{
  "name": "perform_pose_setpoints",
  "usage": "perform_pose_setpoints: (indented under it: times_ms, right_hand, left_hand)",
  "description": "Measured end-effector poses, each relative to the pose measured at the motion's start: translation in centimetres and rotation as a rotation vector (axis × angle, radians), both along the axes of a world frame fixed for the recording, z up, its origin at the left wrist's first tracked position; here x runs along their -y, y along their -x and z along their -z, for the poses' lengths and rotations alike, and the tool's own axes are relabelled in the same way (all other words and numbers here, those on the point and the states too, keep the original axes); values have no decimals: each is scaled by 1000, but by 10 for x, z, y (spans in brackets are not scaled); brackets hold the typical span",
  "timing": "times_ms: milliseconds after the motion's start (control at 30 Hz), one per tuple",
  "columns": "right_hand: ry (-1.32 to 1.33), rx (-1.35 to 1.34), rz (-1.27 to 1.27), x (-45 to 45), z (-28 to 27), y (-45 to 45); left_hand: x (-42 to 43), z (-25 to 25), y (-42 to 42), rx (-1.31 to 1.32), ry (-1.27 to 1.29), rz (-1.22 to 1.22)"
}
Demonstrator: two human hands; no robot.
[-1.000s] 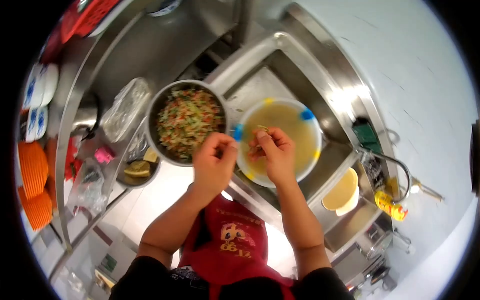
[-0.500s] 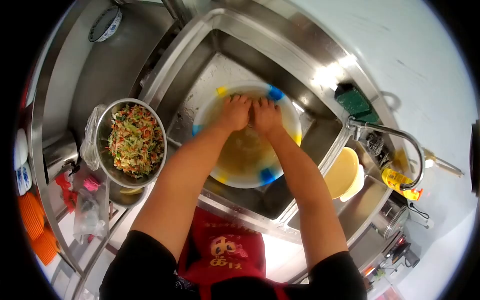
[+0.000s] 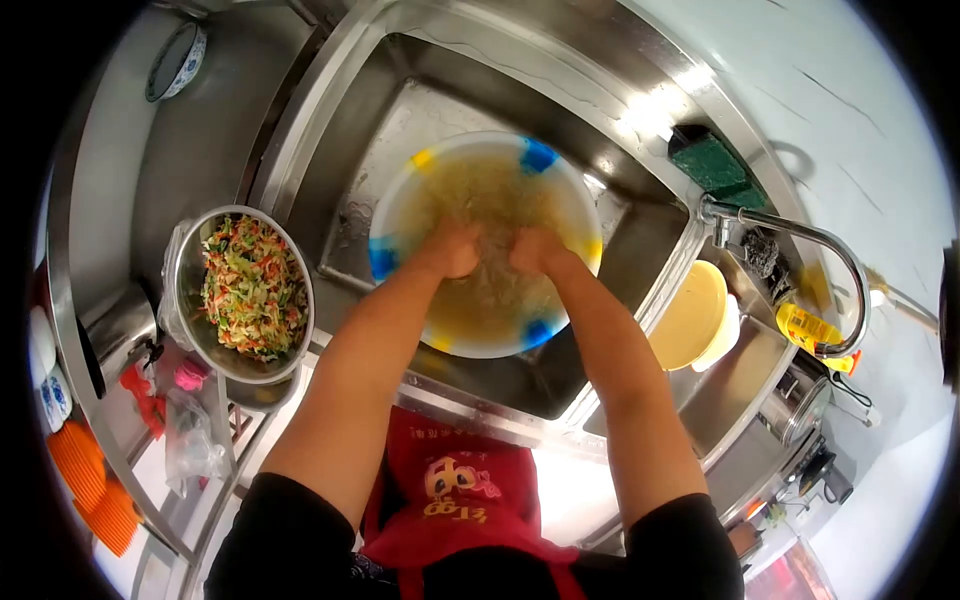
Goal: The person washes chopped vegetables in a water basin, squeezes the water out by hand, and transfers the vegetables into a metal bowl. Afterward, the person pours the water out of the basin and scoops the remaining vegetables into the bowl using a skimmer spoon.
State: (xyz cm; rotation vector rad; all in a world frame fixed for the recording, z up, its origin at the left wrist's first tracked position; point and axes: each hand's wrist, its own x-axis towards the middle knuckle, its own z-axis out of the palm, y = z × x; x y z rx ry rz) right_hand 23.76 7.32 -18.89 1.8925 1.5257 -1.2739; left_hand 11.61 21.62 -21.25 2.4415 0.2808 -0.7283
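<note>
A white basin [image 3: 400, 325] with blue and yellow patches on its rim stands in the steel sink [image 3: 350, 150]. Cloudy yellowish-brown water [image 3: 490, 300] fills it. Both my hands reach into this water, side by side with a gap between them. My left hand [image 3: 455, 248] is left of the basin's middle, and my right hand [image 3: 535, 249] is just right of it. Murky water hides the fingers of both, so what they hold or touch cannot be made out. The water around them looks stirred, with pale streaks between the hands.
A steel bowl of shredded mixed vegetables [image 3: 255, 290] stands left of the sink. On the right are a cream-coloured tub [image 3: 690, 318], a curved faucet [image 3: 800, 232], a green scouring pad [image 3: 712, 165] and a yellow bottle [image 3: 808, 328]. A patterned bowl [image 3: 178, 62] sits upper left.
My hands were close together near the basin's far side with fingers partly showing. Now they are farther apart, nearer to me and deeper in the water, which is more stirred. The view has shifted slightly.
</note>
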Motion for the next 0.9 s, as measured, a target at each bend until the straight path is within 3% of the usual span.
perform_pose_setpoints:
  times_ms: [67,100,167,233,300,367,467,500,567,633,667,733,767,833,900]
  right_hand:
    - [-123,-85,389,8,-25,14]
    - [-125,-82,391,10,-17,15]
    - [-272,-48,-114,29,25,29]
    - [-354,-44,-7,45,67,50]
    - [-434,-40,102,49,72,68]
    - [-375,-131,444,44,59,86]
    - [-470,-287,1027,38,29,107]
    - [-447,-226,782,43,47,112]
    - [-352,-115,572,41,80,125]
    - [-288,-48,620,29,89,146]
    - [-382,-28,792,21,91,156]
    - [-582,5,1121,9,91,174]
    - [-687,20,1283,8,90,176]
    - [-620,44,1409,-1,53,169]
    - [-533,-36,1496,-17,-12,158]
  left_hand:
    - [4,4,13,33,77,-24]
    - [7,5,19,68,96,-81]
    - [14,7,29,103,120,-136]
    - [18,8,33,-163,220,-140]
    - [30,16,49,-65,220,-185]
    - [35,28,60,35,223,-223]
    - [34,35,66,-232,328,-277]
    - [32,29,67,-284,339,-277]
    - [41,91,87,-272,280,-367]
    - [44,42,65,-530,229,-592]
    - [50,32,63,-523,236,-573]
    - [59,16,63,-433,472,-1199]
    - [59,9,59,-431,476,-1189]
    - [56,-8,54,-376,781,-1574]
    - [47,2,58,-413,1050,-1693]
